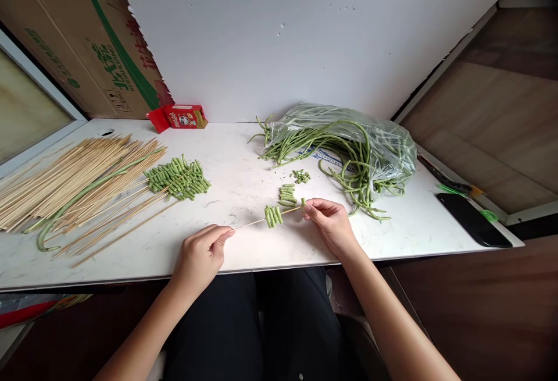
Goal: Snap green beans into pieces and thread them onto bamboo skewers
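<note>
Below the centre of the frame, a skewer (pixel 251 223) threaded with several bean pieces (pixel 273 216) is pinched in the fingertips of the left hand (pixel 201 257), and a single bean piece (pixel 303 202) is gripped at its other end by the right hand (pixel 332 227). Cut beans (pixel 287 195) are laid just beyond on the tabletop (pixel 235 177). Loaded skewers (pixel 178 178) are piled at centre left, beside bare sticks (pixel 65 180), and long beans (pixel 322 136) are partly covered by a clear bag (pixel 394 145) at centre right.

White marbled tabletop (pixel 233 148), softly lit, runs 9 to 3 o'clock. Dented white panel (pixel 305 49) upright at 12 o'clock. Light-framed brown panel (pixel 497 96) at 2, framed yellowish panel (pixel 26 107) just past 9. Brown surface (pixel 488 305) at 4.
</note>
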Available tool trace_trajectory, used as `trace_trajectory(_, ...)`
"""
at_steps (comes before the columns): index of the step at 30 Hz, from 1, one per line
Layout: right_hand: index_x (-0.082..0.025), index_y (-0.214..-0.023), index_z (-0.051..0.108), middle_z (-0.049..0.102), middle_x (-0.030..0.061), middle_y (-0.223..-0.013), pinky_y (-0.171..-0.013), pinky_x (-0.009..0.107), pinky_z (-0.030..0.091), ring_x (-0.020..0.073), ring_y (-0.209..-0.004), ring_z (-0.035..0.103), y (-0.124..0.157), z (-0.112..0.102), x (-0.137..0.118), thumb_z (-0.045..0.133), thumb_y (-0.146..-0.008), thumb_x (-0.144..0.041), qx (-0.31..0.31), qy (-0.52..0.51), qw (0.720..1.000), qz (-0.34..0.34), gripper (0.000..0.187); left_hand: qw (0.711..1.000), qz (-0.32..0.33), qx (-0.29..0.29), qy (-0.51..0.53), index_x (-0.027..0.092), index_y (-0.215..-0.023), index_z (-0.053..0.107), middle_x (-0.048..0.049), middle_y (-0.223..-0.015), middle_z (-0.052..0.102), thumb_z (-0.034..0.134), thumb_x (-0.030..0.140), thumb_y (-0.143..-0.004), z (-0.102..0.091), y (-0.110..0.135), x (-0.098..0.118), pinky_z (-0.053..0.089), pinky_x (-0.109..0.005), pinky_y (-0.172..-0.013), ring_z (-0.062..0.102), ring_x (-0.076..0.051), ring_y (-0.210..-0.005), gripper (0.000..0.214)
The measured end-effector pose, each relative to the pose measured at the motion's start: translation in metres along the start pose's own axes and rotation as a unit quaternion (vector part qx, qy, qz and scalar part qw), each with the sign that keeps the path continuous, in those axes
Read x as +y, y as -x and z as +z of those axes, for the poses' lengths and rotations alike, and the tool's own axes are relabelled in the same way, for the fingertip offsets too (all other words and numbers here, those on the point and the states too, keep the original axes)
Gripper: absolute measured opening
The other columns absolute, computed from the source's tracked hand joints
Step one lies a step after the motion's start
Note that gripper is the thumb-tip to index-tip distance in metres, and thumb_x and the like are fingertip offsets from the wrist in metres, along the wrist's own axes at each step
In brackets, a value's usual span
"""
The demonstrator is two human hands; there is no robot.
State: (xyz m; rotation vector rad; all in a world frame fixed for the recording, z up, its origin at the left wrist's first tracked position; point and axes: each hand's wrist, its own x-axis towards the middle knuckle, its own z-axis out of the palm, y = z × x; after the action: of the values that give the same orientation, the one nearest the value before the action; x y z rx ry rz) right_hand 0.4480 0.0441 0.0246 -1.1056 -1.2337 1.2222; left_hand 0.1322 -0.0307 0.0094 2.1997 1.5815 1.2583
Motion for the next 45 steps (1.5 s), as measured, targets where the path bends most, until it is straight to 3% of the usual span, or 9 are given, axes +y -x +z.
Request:
trace_trajectory(23,-0.021,-0.082,0.082,0.074,0.0035,-0.076,-0.067,0.031,0.05,0.0171,-0.068,0.061,0.003,0.005,-0.007,0.091,-0.075,-0.049,-0.004,0.009,1.0,0.0,0.03,1.0,-0.003,0.0,-0.008,0.02,-0.095,0.078,-0.0033,-0.086,0.08,0.055,0.016,-0.102,0.0,0.0,0.0,0.056,-0.026,-0.068,0.075,-0.017,-0.076,0.024)
trace_trajectory(31,-0.022,-0.085,0.083,0.078,0.0069,-0.083,-0.068,0.033,0.054,0.0208,-0.074,0.066,0.008,0.016,-0.008,0.089,-0.078,-0.048,-0.037,0.048,0.997,-0.038,0.027,1.0,0.008,-0.006,0.005,0.02,-0.097,0.077,-0.0038,-0.09,0.082,0.055,0.015,-0.102,0.002,0.001,0.0,0.059,-0.025,-0.071,0.078,-0.017,-0.08,0.023)
trace_trajectory(37,-0.021,-0.087,0.084,0.079,0.0074,-0.084,-0.068,0.034,0.055,0.0215,-0.075,0.068,0.014,0.027,-0.009,0.088,-0.079,-0.046,-0.08,0.032,0.996,-0.016,0.027,0.999,0.017,-0.021,0.024,0.02,-0.097,0.077,-0.0042,-0.09,0.081,0.053,0.014,-0.103,0.001,0.0,0.002,0.058,-0.025,-0.071,0.077,-0.017,-0.079,0.025)
trace_trajectory(40,-0.021,-0.086,0.083,0.079,0.0065,-0.081,-0.067,0.034,0.054,0.0206,-0.071,0.067,0.015,0.032,-0.01,0.089,-0.078,-0.048,-0.069,0.022,0.997,-0.001,0.029,0.999,0.012,-0.019,0.035,0.02,-0.097,0.077,-0.0047,-0.089,0.08,0.054,0.016,-0.103,0.0,0.0,0.003,0.058,-0.025,-0.07,0.075,-0.016,-0.076,0.024)
trace_trajectory(45,-0.021,-0.088,0.083,0.081,0.0082,-0.093,-0.074,0.035,0.054,0.0242,-0.085,0.07,0.011,0.023,-0.019,0.084,-0.084,-0.052,-0.072,0.064,0.995,-0.018,0.031,0.999,-0.011,-0.01,0.028,0.02,-0.097,0.077,-0.0041,-0.086,0.079,0.057,0.022,-0.104,-0.001,-0.002,0.005,0.057,-0.025,-0.067,0.072,-0.015,-0.07,0.021)
